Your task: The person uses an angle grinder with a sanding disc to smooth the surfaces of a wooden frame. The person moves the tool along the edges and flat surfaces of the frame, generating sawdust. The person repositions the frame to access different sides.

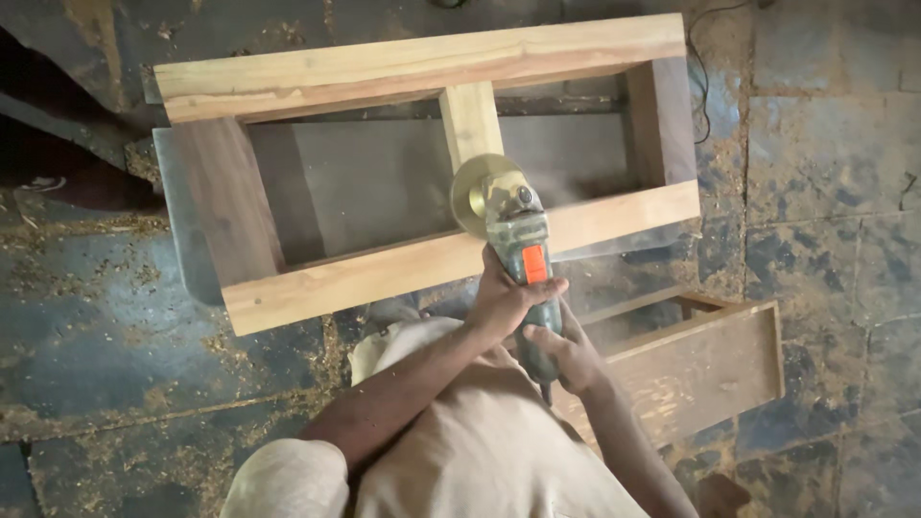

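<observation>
A wooden frame [422, 269] with a cross bar in its middle lies on the floor in front of me. An angle grinder [518, 240] with a dusty round sanding disc [475, 195] rests against the frame where the cross bar meets the near rail. My left hand [508, 297] grips the grinder's body just behind its orange switch. My right hand [566, 353] holds the rear end of the grinder, where the cord leaves it.
A flat grey board [384, 177] lies under the frame. A second, smaller wooden frame piece [710, 360] lies to my right. Sawdust and shavings cover the tiled floor [125, 317]. A thin black cable [698, 67] runs at the far right.
</observation>
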